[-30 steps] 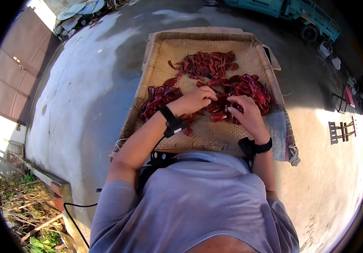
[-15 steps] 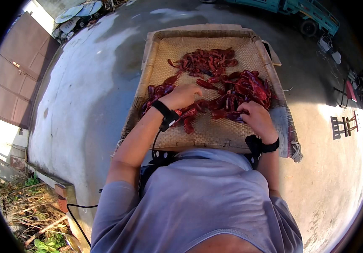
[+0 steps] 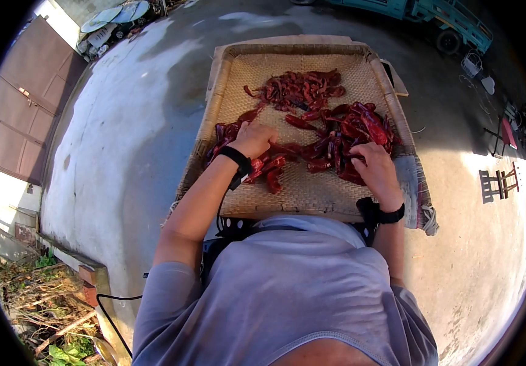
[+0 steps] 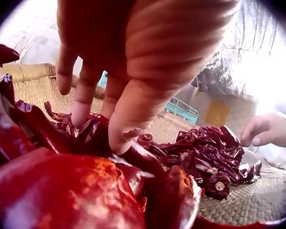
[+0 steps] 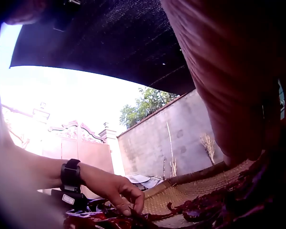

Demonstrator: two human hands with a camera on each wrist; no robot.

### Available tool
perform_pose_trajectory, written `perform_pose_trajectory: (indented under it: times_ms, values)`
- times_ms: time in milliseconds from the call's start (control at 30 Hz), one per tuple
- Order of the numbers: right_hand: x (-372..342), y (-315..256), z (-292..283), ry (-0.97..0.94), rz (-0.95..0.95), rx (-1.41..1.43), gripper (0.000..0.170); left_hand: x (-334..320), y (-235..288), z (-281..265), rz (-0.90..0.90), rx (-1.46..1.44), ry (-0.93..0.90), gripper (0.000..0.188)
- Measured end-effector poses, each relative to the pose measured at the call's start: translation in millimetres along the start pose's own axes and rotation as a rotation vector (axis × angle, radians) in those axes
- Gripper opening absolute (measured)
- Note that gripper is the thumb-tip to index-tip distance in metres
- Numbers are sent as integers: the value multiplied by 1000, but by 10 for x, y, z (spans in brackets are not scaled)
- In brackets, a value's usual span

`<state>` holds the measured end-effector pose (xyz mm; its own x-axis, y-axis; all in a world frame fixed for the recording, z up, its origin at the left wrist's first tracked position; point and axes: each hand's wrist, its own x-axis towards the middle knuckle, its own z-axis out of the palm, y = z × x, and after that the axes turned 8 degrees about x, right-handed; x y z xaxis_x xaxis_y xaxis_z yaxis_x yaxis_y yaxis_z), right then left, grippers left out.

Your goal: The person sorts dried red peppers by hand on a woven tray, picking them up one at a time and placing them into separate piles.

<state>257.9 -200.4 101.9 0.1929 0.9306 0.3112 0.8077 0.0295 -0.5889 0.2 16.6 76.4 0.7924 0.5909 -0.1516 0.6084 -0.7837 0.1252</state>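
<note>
Three piles of dried red chili peppers lie in a shallow woven tray [image 3: 296,50]. My left hand [image 3: 255,139] reaches down over the left pile [image 3: 221,135]. In the left wrist view, its thumb [image 4: 126,126] and long, fairly straight fingers hang on either side of a dark chili, tips right at it. A big glossy chili [image 4: 71,191] fills the foreground there. At the near side of the right pile [image 3: 360,122], my right hand [image 3: 376,171] has loosely bent fingers, with a gap between thumb and forefinger and no chili visible in it.
Smaller, darker chili pieces [image 3: 305,91] form the back pile. Grey cloth [image 3: 404,174] covers the tray's near right corner. A teal cart [image 3: 452,27] stands beyond, with small stools [image 3: 500,184] to the right. A black cable [image 3: 113,297] runs by my left side.
My left hand has moved from the middle of the tray left to the left pile. My right hand has shifted right and toward me, and the dark chili at its fingertips half a second ago no longer shows there.
</note>
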Motion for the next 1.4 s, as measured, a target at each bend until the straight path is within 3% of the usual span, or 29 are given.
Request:
perform_pose_trajectory:
  times_ms: [133, 300, 400, 467, 600, 667, 767, 933, 1033, 1133, 1200, 1267, 1400]
  values:
    - [121, -219, 75, 40, -86, 164, 24, -53, 93, -233, 153, -289, 192, 12]
    - [265, -525, 292, 169, -271, 174, 26, -105, 498, -488, 215, -616, 29, 20]
    - [245, -468, 302, -43, -138, 266, 24, -108, 581, -517, 196, -740, 6, 25]
    - [204, -434, 256, -19, -131, 265, 23, -49, 527, -426, 171, -861, -12, 26]
    - [128, -197, -25, 65, -99, 109, 20, -91, 324, -325, 56, -443, -55, 34]
    - [36, -84, -167, 74, 3, 26, 20, -110, 241, -247, 50, -216, -122, 38]
    - [-43, 91, -246, 22, 140, -86, 18, -109, 217, -122, 39, -96, -188, 40]
    - [-100, 300, -175, -51, 343, -83, 16, -82, 240, 27, -3, -91, -184, 35]
    - [-95, 205, -226, 15, 219, -157, 18, -138, 278, -113, -28, -216, -107, 35]
    - [19, -39, -177, 152, 96, 55, 23, -146, 301, -237, 11, -508, -31, 34]
    - [89, -248, -84, 50, 129, 319, 28, -97, 379, -261, 59, -796, -60, 34]
    - [157, -416, 79, 13, 143, 562, 29, -54, 473, -254, 124, -890, -112, 36]
    - [204, -433, 357, -54, 24, 595, 31, -85, 624, -349, 124, -1019, -192, 37]
